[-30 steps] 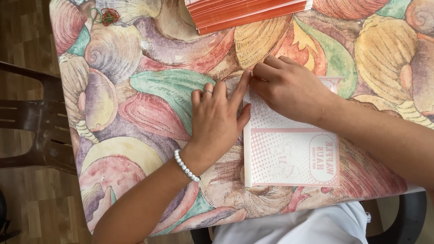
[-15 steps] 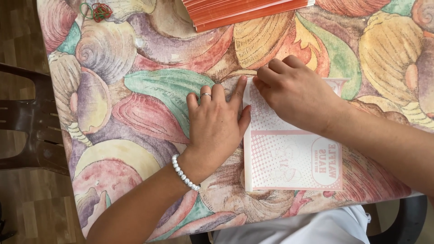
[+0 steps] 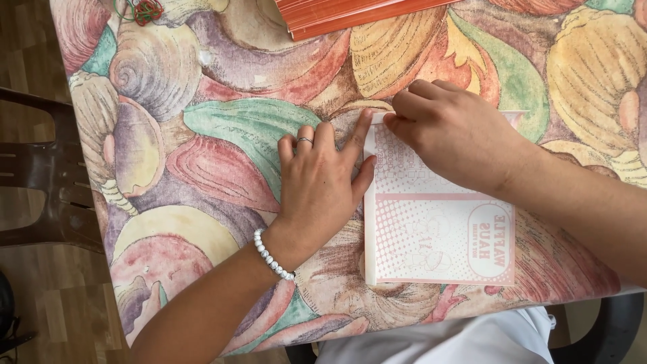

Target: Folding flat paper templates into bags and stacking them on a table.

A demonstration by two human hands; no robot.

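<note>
Left hand [image 3: 322,182] lies flat, steadying a pink paper bag's [image 3: 438,229] folded edge; right hand [image 3: 453,135] pinches the top corner, crease unfinished.

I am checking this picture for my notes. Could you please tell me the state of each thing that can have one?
Pink-and-white paper sheet: flat on the table, folded along its left edge.
Left hand: open, palm down, pressed beside the sheet's left edge.
Right hand: fingers curled, pressing the sheet's top left corner.
Orange paper stack: lying flat, untouched.
Rubber bands: loose pile, untouched.
Brown chair: unoccupied.
</note>
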